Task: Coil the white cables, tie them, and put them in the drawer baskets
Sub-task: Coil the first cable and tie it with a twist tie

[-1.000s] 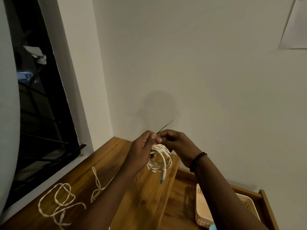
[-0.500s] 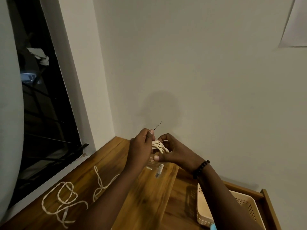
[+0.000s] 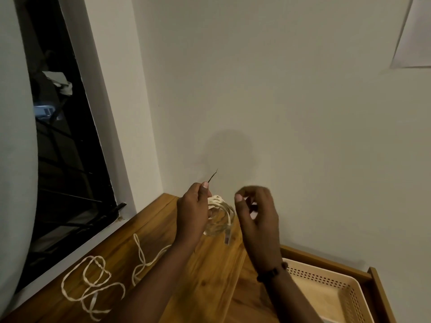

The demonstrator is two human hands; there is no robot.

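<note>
Above the desk [image 3: 210, 271], left hand [image 3: 192, 213] pinches the coiled white cable [image 3: 220, 217] plus a thin dark tie [image 3: 212, 176] poking up past its thumb; coil hangs just below that grip, plug dangling. Right hand [image 3: 256, 215] sits just beside, fingers loosely curled, holding nothing. Tying step looks underway. Next: right hand likely needs to catch the tie and wrap it round the bundle. Loose cable [image 3: 93, 285] lies down-left of the grip, basket [image 3: 331, 283] down-right.

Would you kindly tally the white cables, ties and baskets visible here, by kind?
White cables: 3, namely the coiled cable in the left hand and two loose cables on the wooden top.
Dark tie: 1.
Basket: 1.
Total: 5.
</note>
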